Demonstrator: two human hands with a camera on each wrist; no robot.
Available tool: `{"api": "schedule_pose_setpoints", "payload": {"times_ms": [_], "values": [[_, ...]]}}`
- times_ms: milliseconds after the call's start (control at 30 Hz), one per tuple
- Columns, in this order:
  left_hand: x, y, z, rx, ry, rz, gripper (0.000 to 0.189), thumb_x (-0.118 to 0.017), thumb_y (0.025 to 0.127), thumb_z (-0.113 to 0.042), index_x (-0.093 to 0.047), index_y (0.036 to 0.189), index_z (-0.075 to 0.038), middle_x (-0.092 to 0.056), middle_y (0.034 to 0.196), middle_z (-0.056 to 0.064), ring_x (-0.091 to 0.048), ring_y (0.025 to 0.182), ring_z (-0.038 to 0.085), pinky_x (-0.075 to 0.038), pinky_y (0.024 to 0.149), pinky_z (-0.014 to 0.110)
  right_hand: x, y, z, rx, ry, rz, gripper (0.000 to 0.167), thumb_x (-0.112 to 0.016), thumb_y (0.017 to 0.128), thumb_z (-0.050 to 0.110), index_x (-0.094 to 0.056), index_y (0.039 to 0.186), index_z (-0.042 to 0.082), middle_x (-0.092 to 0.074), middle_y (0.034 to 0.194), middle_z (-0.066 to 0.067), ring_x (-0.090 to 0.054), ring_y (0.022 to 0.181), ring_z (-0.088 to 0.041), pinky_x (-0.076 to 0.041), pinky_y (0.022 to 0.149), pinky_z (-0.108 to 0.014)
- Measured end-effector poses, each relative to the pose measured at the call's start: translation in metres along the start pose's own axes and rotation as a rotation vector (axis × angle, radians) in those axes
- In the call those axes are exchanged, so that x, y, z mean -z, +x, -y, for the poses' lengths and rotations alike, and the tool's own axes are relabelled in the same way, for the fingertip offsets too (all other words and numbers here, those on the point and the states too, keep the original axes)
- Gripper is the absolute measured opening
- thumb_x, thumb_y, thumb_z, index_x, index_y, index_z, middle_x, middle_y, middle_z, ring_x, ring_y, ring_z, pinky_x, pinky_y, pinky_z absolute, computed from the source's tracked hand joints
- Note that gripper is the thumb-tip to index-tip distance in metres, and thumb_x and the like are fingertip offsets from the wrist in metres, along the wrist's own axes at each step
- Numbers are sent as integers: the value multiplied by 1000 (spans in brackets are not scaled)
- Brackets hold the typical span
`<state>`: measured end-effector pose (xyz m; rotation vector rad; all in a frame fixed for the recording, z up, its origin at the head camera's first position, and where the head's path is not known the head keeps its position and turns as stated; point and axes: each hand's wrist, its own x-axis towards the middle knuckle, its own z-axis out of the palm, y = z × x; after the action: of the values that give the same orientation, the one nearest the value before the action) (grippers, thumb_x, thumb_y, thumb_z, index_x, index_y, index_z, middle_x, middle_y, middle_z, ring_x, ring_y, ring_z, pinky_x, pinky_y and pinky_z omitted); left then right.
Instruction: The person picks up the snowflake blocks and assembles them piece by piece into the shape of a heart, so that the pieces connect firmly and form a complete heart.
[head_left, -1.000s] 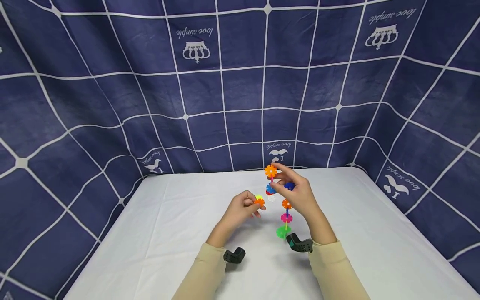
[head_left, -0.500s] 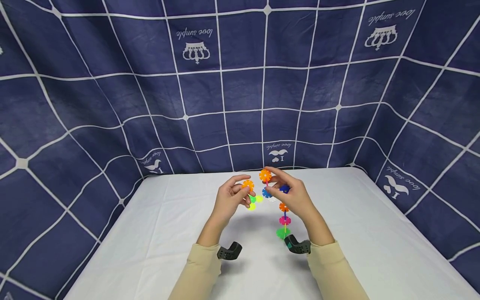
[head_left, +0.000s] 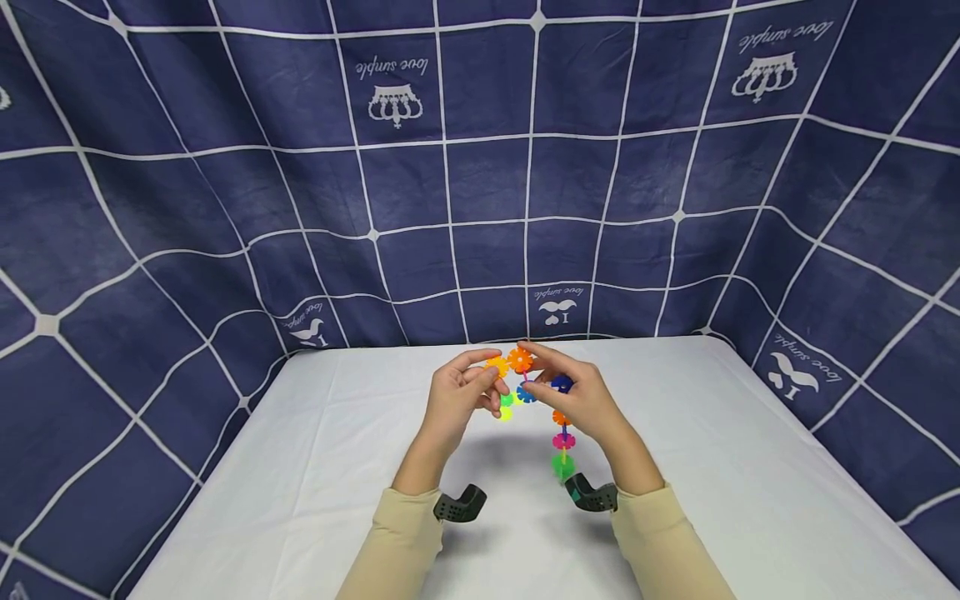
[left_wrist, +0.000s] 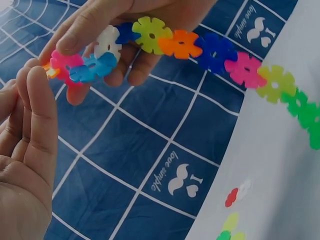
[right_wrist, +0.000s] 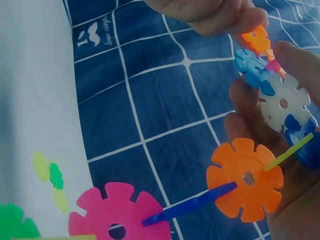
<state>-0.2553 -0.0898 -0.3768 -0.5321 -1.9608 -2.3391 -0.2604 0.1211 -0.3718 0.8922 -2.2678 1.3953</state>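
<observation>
My left hand [head_left: 459, 404] pinches a yellow-orange flower-shaped snowflake disc [head_left: 497, 366] between thumb and fingers. Close beside it, my right hand [head_left: 585, 396] holds a chain of interlocked snowflake discs near its upper end. An orange disc [head_left: 520, 359] tops that chain, with a light-blue disc [left_wrist: 92, 67] and a white disc [right_wrist: 283, 103] below. The chain hangs under the right palm through an orange disc [right_wrist: 245, 180] and a pink disc [head_left: 564, 441] to a green end disc [head_left: 563, 466]. In the head view the two orange discs appear edge to edge; whether they interlock is hidden by fingers.
Loose discs lie on the white-covered table [head_left: 337, 467] beyond the hands: yellow [head_left: 505, 413], green [head_left: 506, 400], red [left_wrist: 231, 197] and white [left_wrist: 244, 189]. A dark-blue grid-patterned curtain [head_left: 487, 183] encloses the table's back and sides.
The left hand has lifted its disc from lower down and stays beside the chain. My right hand has drifted left and slightly down, bringing the chain's orange top disc up to the left hand's disc.
</observation>
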Motion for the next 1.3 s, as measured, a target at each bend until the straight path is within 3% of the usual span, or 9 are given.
{"api": "schedule_pose_setpoints", "payload": {"times_ms": [267, 467, 733, 867, 1067, 1300], "values": [[2, -1, -3, 55, -95, 32, 33, -62, 99, -10, -59, 129, 2, -72, 75, 1, -62, 57, 11, -59, 59, 24, -4, 1, -1, 31, 1, -13, 52, -77, 88, 13, -61, 138, 16, -74, 109, -9, -66, 84, -14, -59, 67, -25], [3, -2, -5, 56, -125, 77, 37, -60, 98, -3, -56, 134, 2, -73, 82, 0, -64, 66, 10, -60, 65, 24, -5, 1, 1, 52, 4, -43, 53, -77, 87, 12, -62, 137, 17, -75, 107, -9, -64, 82, -12, -59, 66, -24], [1, -1, -6, 47, -142, -9, 34, -66, 90, 4, -61, 124, 8, -72, 81, 1, -60, 64, 10, -60, 62, 23, -6, 0, 6, 72, 44, -47, 54, -77, 87, 8, -61, 138, 15, -74, 106, -12, -64, 81, -13, -59, 68, -23], [0, -2, -8, 57, -196, -30, 30, -66, 89, 6, -62, 120, 9, -73, 79, 3, -61, 62, 10, -59, 60, 22, -8, 0, 9, 60, 83, -41, 53, -75, 87, 6, -61, 138, 13, -73, 110, -12, -63, 82, -13, -58, 68, -22], [0, -5, -10, 63, -264, -12, 22, -65, 91, 6, -66, 113, 4, -73, 80, 3, -61, 61, 8, -59, 60, 20, -11, -1, 12, 66, 127, -25, 52, -74, 88, 4, -59, 138, 8, -70, 123, -15, -64, 85, -12, -58, 65, -23], [0, -6, -12, 72, -269, 20, 21, -66, 91, 3, -66, 113, 2, -72, 80, 2, -61, 62, 8, -59, 62, 20, -10, -1, 12, 88, 126, -8, 53, -74, 88, 4, -58, 138, 5, -71, 119, -15, -65, 85, -11, -58, 64, -24]]}}
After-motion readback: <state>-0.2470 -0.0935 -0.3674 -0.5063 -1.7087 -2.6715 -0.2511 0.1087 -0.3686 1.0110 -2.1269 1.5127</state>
